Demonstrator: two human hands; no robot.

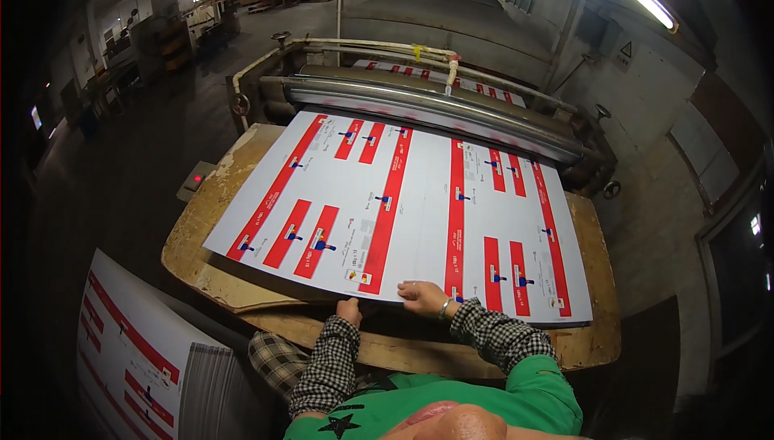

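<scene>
A large white printed sheet [423,198] with red bands and small blue figures lies on a worn wooden table [193,234]. Its far edge meets the metal roller [451,105] of a machine. My left hand [348,311] is closed on the sheet's near edge, its fingertips hidden under it. Just to the right, my right hand [423,298], with a bracelet at the wrist, grips the same edge; some of its fingers are out of sight. Whether one sheet or several lie in my hands, I cannot tell.
At the lower left stands a tall stack of similar printed sheets [137,351]. Pipes [363,43] and handwheels [241,104] frame the roller. A small box with a red light [196,178] sits at the table's left edge. A wall [645,93] rises on the right.
</scene>
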